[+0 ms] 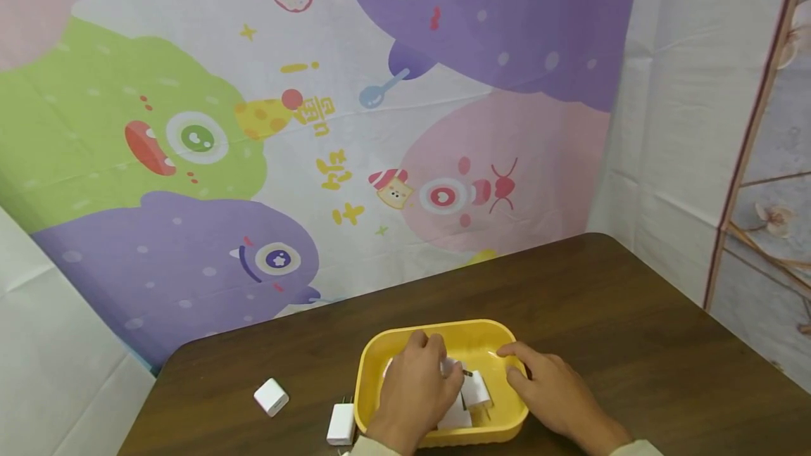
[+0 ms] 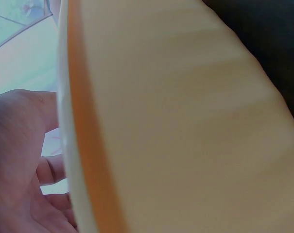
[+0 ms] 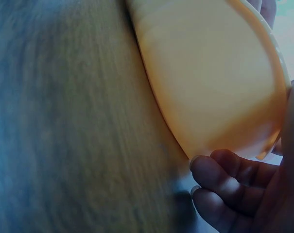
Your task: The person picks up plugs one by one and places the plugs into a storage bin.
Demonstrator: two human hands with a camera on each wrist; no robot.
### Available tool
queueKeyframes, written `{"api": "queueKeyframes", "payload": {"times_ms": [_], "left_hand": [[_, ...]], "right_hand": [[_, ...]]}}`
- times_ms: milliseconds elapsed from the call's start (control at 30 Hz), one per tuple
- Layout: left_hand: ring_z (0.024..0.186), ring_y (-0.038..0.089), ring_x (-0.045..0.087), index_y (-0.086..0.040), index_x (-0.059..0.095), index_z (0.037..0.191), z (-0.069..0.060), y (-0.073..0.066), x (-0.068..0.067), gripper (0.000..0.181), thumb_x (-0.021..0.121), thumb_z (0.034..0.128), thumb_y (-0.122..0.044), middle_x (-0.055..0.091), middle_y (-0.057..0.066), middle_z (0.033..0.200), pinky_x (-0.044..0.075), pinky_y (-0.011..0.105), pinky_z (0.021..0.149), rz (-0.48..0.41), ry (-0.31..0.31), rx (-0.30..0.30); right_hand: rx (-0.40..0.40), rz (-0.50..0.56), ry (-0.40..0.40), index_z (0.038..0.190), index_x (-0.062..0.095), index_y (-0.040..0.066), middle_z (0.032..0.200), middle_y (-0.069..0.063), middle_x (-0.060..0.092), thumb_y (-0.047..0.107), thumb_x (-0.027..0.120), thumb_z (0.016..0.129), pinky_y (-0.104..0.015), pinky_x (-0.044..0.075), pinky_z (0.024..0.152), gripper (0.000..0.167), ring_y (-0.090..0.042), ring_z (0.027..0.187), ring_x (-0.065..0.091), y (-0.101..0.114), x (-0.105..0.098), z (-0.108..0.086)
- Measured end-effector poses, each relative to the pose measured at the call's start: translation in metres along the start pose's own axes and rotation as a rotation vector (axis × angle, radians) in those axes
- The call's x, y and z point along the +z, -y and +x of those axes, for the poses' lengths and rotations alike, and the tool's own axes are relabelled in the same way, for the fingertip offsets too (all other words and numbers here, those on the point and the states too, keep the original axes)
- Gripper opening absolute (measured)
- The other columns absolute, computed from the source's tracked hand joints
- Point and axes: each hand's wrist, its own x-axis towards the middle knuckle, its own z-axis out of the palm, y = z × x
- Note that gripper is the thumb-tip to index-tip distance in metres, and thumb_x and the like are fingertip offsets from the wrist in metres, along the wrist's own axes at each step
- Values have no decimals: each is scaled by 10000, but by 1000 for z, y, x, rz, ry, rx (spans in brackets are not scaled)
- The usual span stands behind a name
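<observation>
A yellow plastic basket (image 1: 507,431) stands on the table with several white charger plugs (image 1: 475,391) inside it. My left hand (image 1: 412,393) reaches over the near left rim, its fingers bent down among the plugs. White shows between its thumb and forefinger, but whether it pinches a plug is hidden. At the right side, my right hand (image 1: 557,389) holds the basket's rim, thumb and forefinger over the edge. Its other fingers curl beside the outer wall (image 3: 210,82) in the right wrist view. The left wrist view is mostly filled by the basket's outer wall (image 2: 176,116).
Left of the basket, one white charger plug (image 1: 271,397) lies on the dark wood table (image 1: 570,301). Another plug (image 1: 341,423) lies close to the basket's left wall, with part of a further one at the lower frame edge. A cartoon-print cloth (image 1: 355,245) hangs behind the table.
</observation>
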Motion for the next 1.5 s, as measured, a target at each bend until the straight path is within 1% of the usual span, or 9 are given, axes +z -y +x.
{"api": "queueKeyframes", "payload": {"times_ms": [267,433,567,733,833,933,1033,1300,1500], "left_hand": [[581,113,498,-137,566,729,5,-6,8,276,755,839,-306,494,-9,809,440,267,518,-13,-16,37],[587,124,513,-140,574,710,9,-8,14,279,765,832,-302,501,-7,795,438,267,514,19,-22,61],[580,117,503,-147,566,692,10,-8,16,286,771,830,-292,497,-13,773,428,257,504,39,-26,86],[573,108,489,-145,580,700,11,-8,16,263,765,833,-276,496,-19,746,413,246,485,65,-47,114],[595,130,532,-144,632,729,11,-9,16,219,746,847,-289,541,-12,747,426,264,471,106,-59,128],[636,159,582,-144,694,794,10,-9,16,199,731,867,-325,600,1,786,451,292,473,147,-49,135],[661,177,602,-145,718,844,9,-10,16,218,722,880,-360,620,4,808,463,320,490,174,-24,129],[642,169,588,-160,708,850,6,-10,17,226,697,894,-382,593,-21,769,439,329,486,180,31,102],[589,163,570,-169,716,847,3,-7,15,218,700,887,-382,591,-37,723,402,330,454,165,34,76]], "right_hand": [[-5,-15,-2,1173,677,293,595,97,428,225,613,974,-295,389,548,219,-81,519,377,-1,0,0],[-3,-9,2,1175,674,299,588,96,421,234,608,981,-292,391,549,215,-79,510,367,-1,0,1],[-17,-1,5,1178,675,307,564,99,405,240,607,981,-279,363,497,218,-71,482,342,-1,-1,1],[-30,9,-3,1177,682,303,561,97,396,231,615,973,-282,341,484,226,-72,481,332,-2,-1,1],[-24,-2,-5,1174,684,299,561,99,398,225,618,969,-282,344,488,228,-73,485,337,-2,-1,1],[-18,-14,-5,1169,688,289,563,105,395,219,623,964,-278,345,491,226,-69,487,341,-2,0,1],[-20,-17,-8,1163,691,283,568,112,394,214,627,961,-276,347,493,224,-64,490,342,-2,1,1],[-44,8,-10,1165,684,310,575,107,393,226,619,971,-278,341,486,221,-65,492,334,-4,0,0],[-40,28,7,1170,683,305,568,102,387,228,619,972,-277,330,476,222,-65,480,311,-1,0,1]]}}
